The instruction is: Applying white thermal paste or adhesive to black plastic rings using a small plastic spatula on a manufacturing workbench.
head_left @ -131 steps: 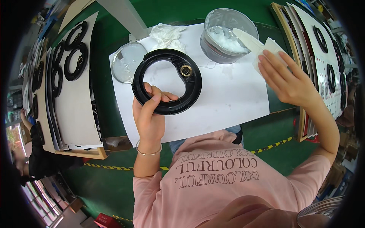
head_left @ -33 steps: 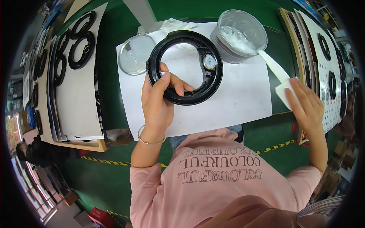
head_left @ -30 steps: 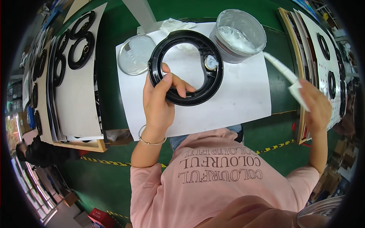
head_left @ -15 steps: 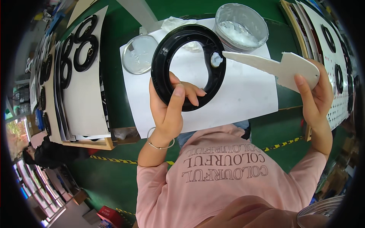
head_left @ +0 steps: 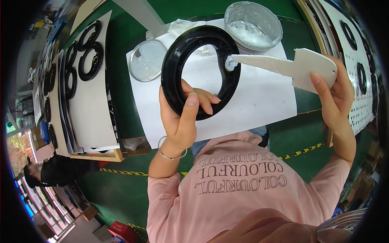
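Note:
My left hand (head_left: 184,109) grips a glossy black plastic ring (head_left: 172,69) by its lower left side, thumb on the front face and fingers through the opening. A whitish blob of paste (head_left: 231,63) sits in a small recess on the ring's right side. In my right hand (head_left: 334,91) is a flat white spatula (head_left: 312,68) with a rough-cut edge, pinched between thumb and fingers at its wide end. Its narrow tip points left and meets the paste. Behind them stands a clear round tub (head_left: 279,30) holding white paste.
A white paper sheet (head_left: 259,97) covers the green table. On it lie a round clear lid (head_left: 135,67) and crumpled tissue (head_left: 182,26). Boards with black rings stand left (head_left: 87,117) and right (head_left: 354,101). A person in black (head_left: 65,170) is at far left.
The spatula's tip has shifted left from the ring's rim onto the paste, and the right hand has moved slightly up and left. The left hand still holds the ring in nearly the same place.

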`<state>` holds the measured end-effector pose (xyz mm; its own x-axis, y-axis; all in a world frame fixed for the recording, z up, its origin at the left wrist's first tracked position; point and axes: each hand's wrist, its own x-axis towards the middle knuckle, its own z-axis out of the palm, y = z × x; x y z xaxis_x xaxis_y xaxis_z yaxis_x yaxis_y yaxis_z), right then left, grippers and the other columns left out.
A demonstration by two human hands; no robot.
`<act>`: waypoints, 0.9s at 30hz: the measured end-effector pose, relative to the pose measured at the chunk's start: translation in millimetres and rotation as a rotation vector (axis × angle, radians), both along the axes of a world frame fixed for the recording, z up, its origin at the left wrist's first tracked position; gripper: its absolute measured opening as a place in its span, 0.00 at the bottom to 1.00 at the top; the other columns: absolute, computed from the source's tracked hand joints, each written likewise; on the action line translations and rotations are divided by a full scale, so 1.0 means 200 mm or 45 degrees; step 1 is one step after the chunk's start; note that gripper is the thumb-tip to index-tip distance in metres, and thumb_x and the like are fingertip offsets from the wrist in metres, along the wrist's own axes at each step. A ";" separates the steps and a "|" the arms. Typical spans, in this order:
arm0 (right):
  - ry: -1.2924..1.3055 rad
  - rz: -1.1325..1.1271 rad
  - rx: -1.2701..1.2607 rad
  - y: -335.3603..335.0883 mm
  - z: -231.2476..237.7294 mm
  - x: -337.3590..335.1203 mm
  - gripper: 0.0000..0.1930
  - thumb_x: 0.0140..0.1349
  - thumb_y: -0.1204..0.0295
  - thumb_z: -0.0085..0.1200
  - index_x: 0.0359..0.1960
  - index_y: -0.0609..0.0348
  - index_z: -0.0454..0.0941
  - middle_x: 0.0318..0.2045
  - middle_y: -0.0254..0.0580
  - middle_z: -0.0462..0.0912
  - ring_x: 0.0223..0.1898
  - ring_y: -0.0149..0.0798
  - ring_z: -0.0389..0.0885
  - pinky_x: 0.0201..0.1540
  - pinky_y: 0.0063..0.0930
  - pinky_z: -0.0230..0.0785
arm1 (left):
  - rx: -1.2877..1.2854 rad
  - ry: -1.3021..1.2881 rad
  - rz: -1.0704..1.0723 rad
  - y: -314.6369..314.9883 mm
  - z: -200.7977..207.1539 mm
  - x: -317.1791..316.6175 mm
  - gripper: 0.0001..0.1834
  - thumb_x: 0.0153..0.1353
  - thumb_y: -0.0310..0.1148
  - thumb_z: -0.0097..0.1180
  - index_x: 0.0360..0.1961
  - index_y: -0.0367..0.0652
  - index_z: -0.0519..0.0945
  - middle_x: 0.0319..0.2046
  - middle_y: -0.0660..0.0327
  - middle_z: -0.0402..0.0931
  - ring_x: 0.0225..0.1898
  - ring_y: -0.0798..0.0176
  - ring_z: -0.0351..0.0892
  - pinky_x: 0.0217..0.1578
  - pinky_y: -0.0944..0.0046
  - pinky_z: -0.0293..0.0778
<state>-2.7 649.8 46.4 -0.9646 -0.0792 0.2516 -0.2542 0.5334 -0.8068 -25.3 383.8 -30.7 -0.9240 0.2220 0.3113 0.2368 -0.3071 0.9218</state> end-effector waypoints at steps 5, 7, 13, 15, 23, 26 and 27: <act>0.032 0.018 0.006 0.02 -0.01 -0.01 0.14 0.57 0.77 0.47 0.45 0.66 0.64 0.35 0.40 0.73 0.38 0.28 0.72 0.40 0.17 0.65 | 0.013 -0.005 -0.018 0.00 0.00 0.00 0.06 0.59 0.24 0.36 0.38 0.37 0.57 0.17 0.57 0.67 0.23 0.62 0.72 0.33 0.60 0.71; 0.077 0.047 0.090 0.03 -0.01 -0.02 0.13 0.56 0.78 0.47 0.44 0.66 0.65 0.34 0.40 0.73 0.37 0.29 0.72 0.38 0.17 0.64 | 0.013 -0.013 -0.042 0.00 0.00 -0.01 0.07 0.60 0.24 0.36 0.38 0.37 0.57 0.17 0.57 0.67 0.23 0.61 0.72 0.33 0.60 0.71; 0.120 0.147 0.212 0.09 0.00 -0.05 0.09 0.54 0.81 0.48 0.38 0.66 0.69 0.34 0.42 0.73 0.35 0.32 0.73 0.37 0.19 0.64 | 0.007 -0.036 -0.047 0.00 -0.01 -0.01 0.07 0.60 0.25 0.37 0.38 0.37 0.57 0.17 0.57 0.67 0.24 0.61 0.72 0.34 0.60 0.71; 0.171 0.240 0.283 0.14 0.00 -0.07 0.08 0.55 0.81 0.46 0.38 0.66 0.68 0.34 0.45 0.74 0.36 0.35 0.74 0.39 0.21 0.65 | 0.013 -0.054 -0.019 0.00 -0.01 0.00 0.06 0.60 0.25 0.37 0.38 0.37 0.57 0.17 0.57 0.67 0.23 0.61 0.72 0.34 0.60 0.71; 0.245 0.342 0.379 0.16 0.03 -0.08 0.08 0.57 0.84 0.40 0.39 0.67 0.66 0.35 0.54 0.76 0.39 0.45 0.76 0.43 0.31 0.67 | 0.036 -0.113 0.020 0.01 0.01 -0.02 0.07 0.60 0.26 0.35 0.38 0.36 0.57 0.15 0.56 0.67 0.23 0.60 0.73 0.32 0.61 0.70; 0.426 0.345 0.418 0.16 0.05 -0.09 0.10 0.50 0.85 0.45 0.36 0.68 0.70 0.34 0.50 0.77 0.34 0.41 0.77 0.37 0.24 0.68 | 0.051 -0.156 0.012 0.00 0.02 -0.03 0.07 0.60 0.26 0.34 0.38 0.37 0.58 0.15 0.55 0.68 0.22 0.59 0.73 0.32 0.61 0.70; 0.527 0.366 0.594 0.18 0.07 -0.10 0.11 0.49 0.84 0.46 0.37 0.67 0.70 0.35 0.50 0.77 0.34 0.42 0.77 0.37 0.24 0.69 | 0.073 -0.195 0.017 0.00 0.03 -0.04 0.07 0.60 0.26 0.34 0.39 0.37 0.58 0.15 0.56 0.68 0.22 0.59 0.73 0.32 0.61 0.70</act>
